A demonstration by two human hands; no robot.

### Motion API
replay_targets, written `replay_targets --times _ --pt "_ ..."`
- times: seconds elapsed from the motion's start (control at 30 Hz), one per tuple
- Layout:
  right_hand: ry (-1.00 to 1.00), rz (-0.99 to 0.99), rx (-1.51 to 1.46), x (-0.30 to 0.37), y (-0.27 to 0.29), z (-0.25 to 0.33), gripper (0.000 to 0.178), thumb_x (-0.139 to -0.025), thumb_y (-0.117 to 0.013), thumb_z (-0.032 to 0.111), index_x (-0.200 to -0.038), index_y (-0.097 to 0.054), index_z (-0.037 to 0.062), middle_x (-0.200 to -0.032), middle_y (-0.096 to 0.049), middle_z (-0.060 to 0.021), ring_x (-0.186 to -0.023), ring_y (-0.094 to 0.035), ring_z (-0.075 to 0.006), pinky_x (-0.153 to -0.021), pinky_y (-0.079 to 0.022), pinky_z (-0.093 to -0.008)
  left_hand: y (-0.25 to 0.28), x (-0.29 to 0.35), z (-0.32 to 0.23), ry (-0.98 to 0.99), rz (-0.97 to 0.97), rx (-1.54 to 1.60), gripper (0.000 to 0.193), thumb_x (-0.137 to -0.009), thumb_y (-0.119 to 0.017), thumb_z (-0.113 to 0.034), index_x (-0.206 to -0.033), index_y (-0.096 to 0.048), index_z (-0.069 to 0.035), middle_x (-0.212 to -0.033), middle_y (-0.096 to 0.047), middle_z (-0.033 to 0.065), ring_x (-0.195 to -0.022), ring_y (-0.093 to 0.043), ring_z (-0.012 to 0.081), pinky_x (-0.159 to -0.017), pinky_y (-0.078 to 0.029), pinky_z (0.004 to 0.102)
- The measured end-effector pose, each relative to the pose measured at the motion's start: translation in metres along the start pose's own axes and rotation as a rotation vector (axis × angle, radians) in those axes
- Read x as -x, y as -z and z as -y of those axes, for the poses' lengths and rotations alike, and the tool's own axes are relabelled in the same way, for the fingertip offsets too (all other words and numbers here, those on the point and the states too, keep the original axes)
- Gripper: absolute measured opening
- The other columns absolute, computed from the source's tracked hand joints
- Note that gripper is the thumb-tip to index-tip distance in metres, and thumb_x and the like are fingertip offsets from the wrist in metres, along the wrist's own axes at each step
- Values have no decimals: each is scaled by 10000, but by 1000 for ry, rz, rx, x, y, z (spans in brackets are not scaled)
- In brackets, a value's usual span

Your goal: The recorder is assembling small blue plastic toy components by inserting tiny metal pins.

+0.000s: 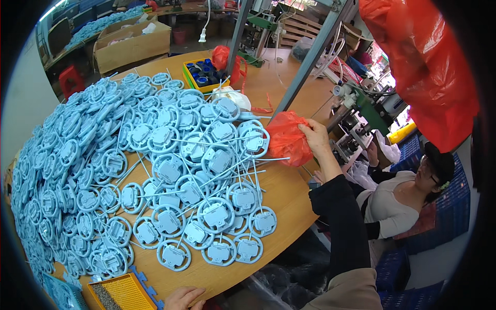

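My right hand [316, 138] is closed on a knotted red plastic bag [285, 140] at the right side of the wooden table. What the bag contains cannot be made out. Beside it spreads a large heap of light-blue plastic parts [217, 214], each a ring with a flat plate inside and many with a thin stem. The bag touches the heap's right edge. At the bottom edge of the view, my left hand [185, 298] lies by the table's near edge, partly cut off. Its fingers look loosely apart, with nothing visible in them.
A yellow tray [126, 293] with small grey pieces lies at the near left. Behind the heap stands a yellow box [191, 72] of dark-blue round parts. A grey metal post [305, 62] rises at the far right of the table. To the right, a co-worker [398, 206] sits near machines.
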State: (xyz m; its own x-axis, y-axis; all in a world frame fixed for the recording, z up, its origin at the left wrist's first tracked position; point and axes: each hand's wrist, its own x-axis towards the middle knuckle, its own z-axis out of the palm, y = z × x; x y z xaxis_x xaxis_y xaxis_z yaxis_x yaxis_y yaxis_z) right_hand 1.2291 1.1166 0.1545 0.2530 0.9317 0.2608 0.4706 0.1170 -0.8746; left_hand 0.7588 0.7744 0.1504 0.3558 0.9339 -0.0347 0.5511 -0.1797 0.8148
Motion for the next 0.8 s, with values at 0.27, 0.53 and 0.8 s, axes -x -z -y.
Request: replay_targets --times 0.27,0.53,0.8 --pt "-103 -110 -72 24 44 8 148 -853 -632 91 -962 -664 -5 -810 -637 1 -727 -553 -68 -674 -452 -224 21 -23 16 47 107 79 341 -796 -647 -65 -1134 -612 -97 -1087 -612 166 -974 -596 348 -809 -489 378" --pt "-126 6 -313 63 53 79 152 -885 -595 64 -1018 -635 0 -890 -647 -14 -779 -594 -82 -724 -482 -228 8 -43 40 -20 297 169 436 -883 -629 -262 -1271 -525 -90 -1167 -592 93 -1034 -571 209 -850 -452 350" --pt "-140 93 -653 115 34 201 195 -899 -568 60 -1082 -607 4 -1031 -656 -73 -895 -637 -137 -811 -520 -287 -67 -202 -51 163 360 1752 746 -875 -618 -377 -1436 -229 -80 -1379 -407 125 -1263 -416 293 -990 -379 444"
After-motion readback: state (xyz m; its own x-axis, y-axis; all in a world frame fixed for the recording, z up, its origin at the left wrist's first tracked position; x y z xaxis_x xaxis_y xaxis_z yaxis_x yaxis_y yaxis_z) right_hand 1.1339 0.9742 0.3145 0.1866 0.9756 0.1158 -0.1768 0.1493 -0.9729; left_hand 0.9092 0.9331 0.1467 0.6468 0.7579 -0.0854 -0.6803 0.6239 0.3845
